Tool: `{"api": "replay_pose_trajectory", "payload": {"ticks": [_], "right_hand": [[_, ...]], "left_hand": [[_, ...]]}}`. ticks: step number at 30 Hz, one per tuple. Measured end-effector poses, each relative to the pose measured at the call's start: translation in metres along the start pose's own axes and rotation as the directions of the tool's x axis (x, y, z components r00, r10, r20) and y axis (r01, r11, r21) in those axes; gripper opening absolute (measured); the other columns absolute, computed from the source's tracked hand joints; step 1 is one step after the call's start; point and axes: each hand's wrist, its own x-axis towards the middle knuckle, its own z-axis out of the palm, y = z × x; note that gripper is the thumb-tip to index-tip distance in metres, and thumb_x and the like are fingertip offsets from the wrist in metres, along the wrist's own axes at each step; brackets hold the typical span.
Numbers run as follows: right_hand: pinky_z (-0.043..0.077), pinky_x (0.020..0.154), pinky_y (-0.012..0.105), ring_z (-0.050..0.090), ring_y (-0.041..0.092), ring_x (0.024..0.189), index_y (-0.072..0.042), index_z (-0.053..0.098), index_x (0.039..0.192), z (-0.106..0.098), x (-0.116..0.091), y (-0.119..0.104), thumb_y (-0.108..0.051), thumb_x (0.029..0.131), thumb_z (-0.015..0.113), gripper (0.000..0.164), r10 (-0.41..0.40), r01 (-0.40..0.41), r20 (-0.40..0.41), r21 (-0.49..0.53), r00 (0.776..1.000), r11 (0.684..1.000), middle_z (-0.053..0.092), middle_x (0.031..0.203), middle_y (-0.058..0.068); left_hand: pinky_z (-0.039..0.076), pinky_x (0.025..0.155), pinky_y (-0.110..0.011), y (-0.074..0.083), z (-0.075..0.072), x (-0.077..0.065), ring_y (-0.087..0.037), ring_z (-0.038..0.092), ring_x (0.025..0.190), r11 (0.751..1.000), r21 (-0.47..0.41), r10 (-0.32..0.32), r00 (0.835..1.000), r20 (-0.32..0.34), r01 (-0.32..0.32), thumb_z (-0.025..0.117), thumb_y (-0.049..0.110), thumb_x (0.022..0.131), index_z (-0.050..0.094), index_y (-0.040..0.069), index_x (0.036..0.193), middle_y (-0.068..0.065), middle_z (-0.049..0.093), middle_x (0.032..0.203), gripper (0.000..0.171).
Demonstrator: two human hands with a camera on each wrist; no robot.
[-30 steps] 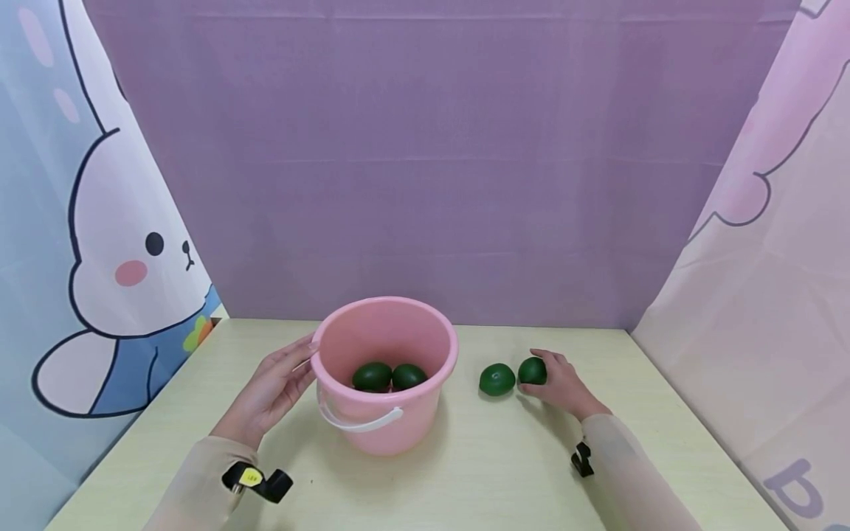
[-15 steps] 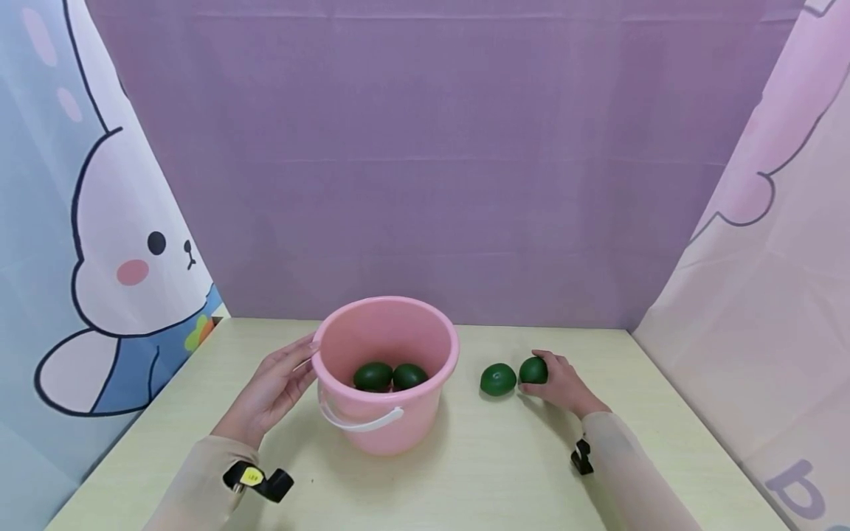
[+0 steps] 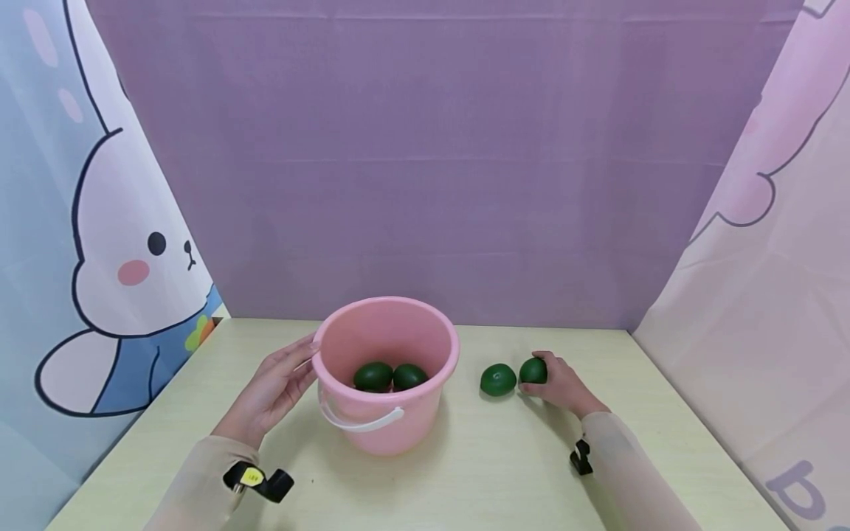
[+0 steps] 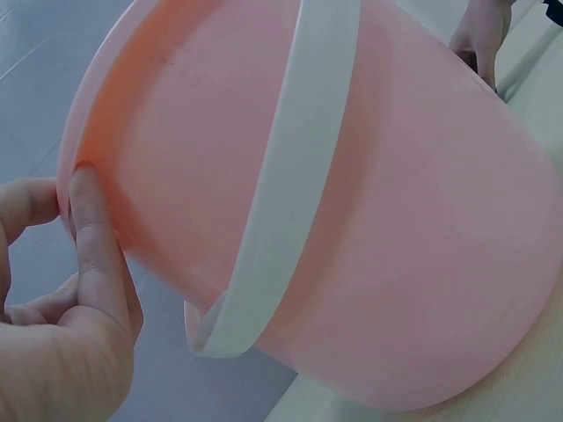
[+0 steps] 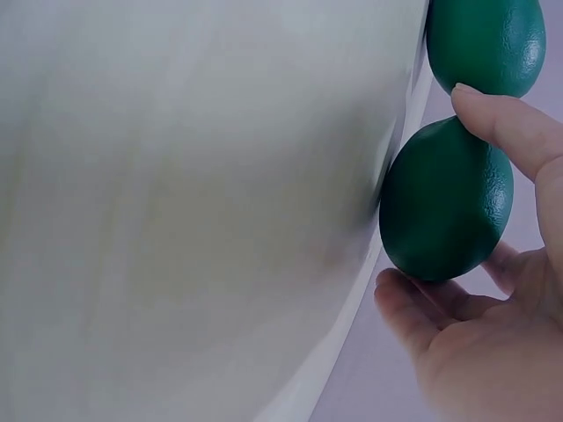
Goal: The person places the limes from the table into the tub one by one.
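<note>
A pink bucket (image 3: 392,428) stands upright on the table with its white handle (image 3: 368,422) hanging at the front. Inside lie two dark green oval fruits (image 3: 373,377), avocado-like in shape. My left hand (image 3: 272,391) pinches the bucket's rim at the left; in the left wrist view, digits show on both sides of the rim (image 4: 75,132). To the right of the bucket, my right hand (image 3: 561,385) grips a similar dark green fruit (image 5: 447,202) between thumb and fingertips. Just left of it sits another fruit (image 3: 498,380) on the tabletop.
The pale wooden table (image 3: 465,487) ends at a purple backdrop (image 3: 425,169). A rabbit-printed cloth (image 3: 133,236) hangs along the left side, a pink and white one (image 3: 764,317) along the right. Black camera straps (image 3: 257,481) sit on the wrists.
</note>
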Motion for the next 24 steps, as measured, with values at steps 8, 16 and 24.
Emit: {"api": "replay_pose_trajectory", "payload": {"ticks": [8,16,24], "right_hand": [[0.053,0.094,0.057,0.056,0.042,0.112,0.002,0.038,0.145,0.0003,-0.002,-0.0002,-0.03,0.084,0.082,0.082,0.005,-0.005,-0.001,0.005,1.0,1.0,0.048,0.128,0.03],[0.052,0.095,0.057,0.055,0.042,0.114,0.001,0.037,0.147,-0.0012,-0.0047,-0.0009,-0.032,0.085,0.081,0.083,0.015,-0.015,0.005,0.0,1.0,1.0,0.048,0.129,0.029],[0.053,0.093,0.057,0.055,0.042,0.112,0.001,0.037,0.146,-0.0053,-0.0088,-0.0048,-0.032,0.085,0.081,0.082,0.003,-0.003,-0.004,0.005,1.0,1.0,0.048,0.129,0.03]], "left_hand": [[0.051,0.098,-0.022,-0.0001,0.0002,0.0,-0.011,0.062,0.112,1.0,0.009,-0.011,1.0,-0.01,0.011,0.065,0.024,0.1,0.044,0.009,0.15,-0.001,0.057,0.134,0.057],[0.051,0.098,-0.022,-0.0007,-0.0005,0.0008,-0.011,0.061,0.113,1.0,0.023,-0.015,1.0,-0.013,0.015,0.065,0.025,0.1,0.04,0.008,0.153,-0.001,0.056,0.135,0.061],[0.051,0.098,-0.022,-0.0001,0.0004,0.0011,-0.011,0.061,0.112,0.999,0.03,-0.016,1.0,-0.017,0.017,0.066,0.026,0.099,0.041,0.008,0.153,0.0,0.056,0.135,0.062]]}}
